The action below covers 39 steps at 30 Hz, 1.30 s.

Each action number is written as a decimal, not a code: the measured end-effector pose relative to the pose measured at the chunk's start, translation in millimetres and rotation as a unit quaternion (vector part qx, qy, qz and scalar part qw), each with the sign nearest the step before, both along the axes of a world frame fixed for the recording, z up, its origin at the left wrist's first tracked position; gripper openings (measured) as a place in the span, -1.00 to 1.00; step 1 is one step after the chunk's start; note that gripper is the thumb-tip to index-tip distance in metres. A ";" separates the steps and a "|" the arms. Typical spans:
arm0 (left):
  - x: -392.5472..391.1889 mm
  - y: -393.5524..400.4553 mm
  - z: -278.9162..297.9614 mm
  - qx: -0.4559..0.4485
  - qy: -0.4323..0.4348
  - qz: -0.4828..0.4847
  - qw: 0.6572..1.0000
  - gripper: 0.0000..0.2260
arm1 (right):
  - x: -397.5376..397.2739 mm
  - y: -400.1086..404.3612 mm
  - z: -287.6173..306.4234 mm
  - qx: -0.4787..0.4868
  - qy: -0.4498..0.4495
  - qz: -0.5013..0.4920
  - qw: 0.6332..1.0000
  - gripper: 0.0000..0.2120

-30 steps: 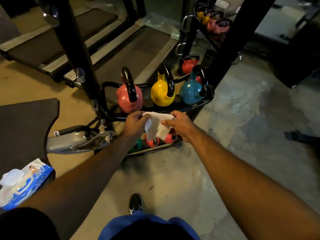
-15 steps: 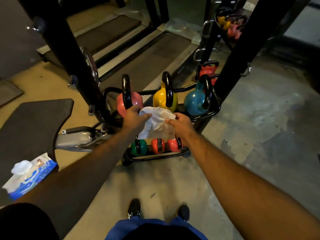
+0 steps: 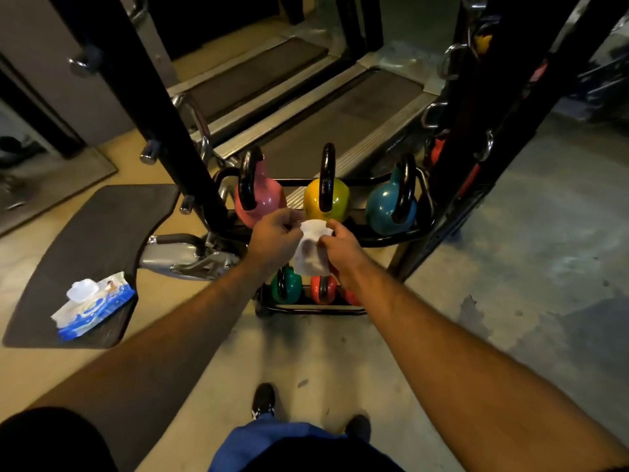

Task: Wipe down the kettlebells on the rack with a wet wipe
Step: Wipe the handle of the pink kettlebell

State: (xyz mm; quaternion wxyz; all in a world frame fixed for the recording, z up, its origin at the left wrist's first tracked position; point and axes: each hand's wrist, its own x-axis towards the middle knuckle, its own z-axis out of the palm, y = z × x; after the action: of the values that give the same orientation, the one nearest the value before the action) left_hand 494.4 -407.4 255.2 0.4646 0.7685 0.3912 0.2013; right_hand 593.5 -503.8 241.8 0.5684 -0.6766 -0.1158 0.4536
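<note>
With the wipe pack (image 3: 92, 308) left open on a mat (image 3: 85, 240) within reach, the left hand (image 3: 275, 238) and right hand (image 3: 340, 240) each pinch 1 wet wipe (image 3: 311, 257), apparently folding it before the rack (image 3: 391, 238) holding 3 large kettlebells (image 3: 326, 199).

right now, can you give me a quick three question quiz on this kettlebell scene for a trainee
1. True or false: both hands grip the wet wipe.
2. Which kettlebell on the top shelf of the rack stands in the middle? A) pink kettlebell B) yellow kettlebell C) blue kettlebell
3. Fill in: the pack of wipes lies on the dark ____ to the person's left.

Key:
1. True: the left hand and right hand each pinch the wipe in front of the rack.
2. B
3. mat
</note>
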 end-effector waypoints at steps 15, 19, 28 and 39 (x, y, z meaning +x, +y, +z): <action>-18.6 -3.5 24.3 0.072 0.110 -0.052 0.990 -0.89 | 10.7 -5.7 12.0 0.078 -0.215 0.176 0.958 -0.78; -26.5 9.0 30.6 -0.092 0.027 0.000 0.995 -0.86 | 13.6 7.2 10.9 0.065 -0.211 0.126 0.967 -0.95; -17.9 51.8 22.2 -0.054 0.006 0.062 0.997 -0.76 | 13.0 54.3 6.3 0.090 -0.013 0.119 0.989 -0.91; -12.8 136.9 8.1 0.018 -0.055 0.048 0.997 -0.89 | 15.9 146.4 8.7 0.067 -0.057 -0.058 0.994 -0.77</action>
State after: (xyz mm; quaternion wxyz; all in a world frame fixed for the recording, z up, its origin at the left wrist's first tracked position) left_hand 481.6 -270.5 263.3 0.4611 0.7450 0.3975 0.2726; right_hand 609.4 -357.3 250.4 0.6303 -0.6673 -0.1390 0.3715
